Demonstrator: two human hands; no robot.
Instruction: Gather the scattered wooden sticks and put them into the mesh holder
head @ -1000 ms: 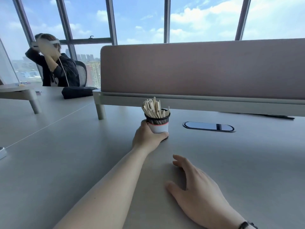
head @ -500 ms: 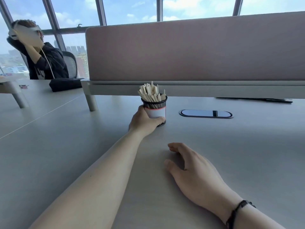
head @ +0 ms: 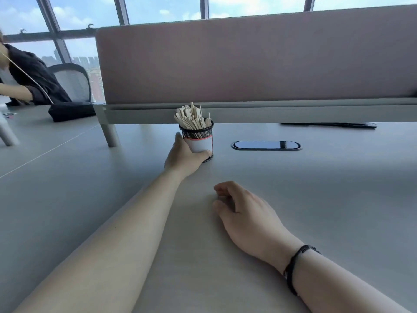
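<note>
While left hand (head: 184, 154) grips one stick-filled mesh holder (head: 198, 141), right hand (head: 246, 213) rests loosely curled, holding nothing.

Black mesh holder (head: 198, 141) stands upright, packed with pale wooden sticks (head: 191, 116).

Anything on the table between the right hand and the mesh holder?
Nothing: in the head view, only bare table separates the right hand from the mesh holder, which the left hand grips.

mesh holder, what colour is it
Black mesh holder with a white, red-edged label band, seen in the head view.
</note>
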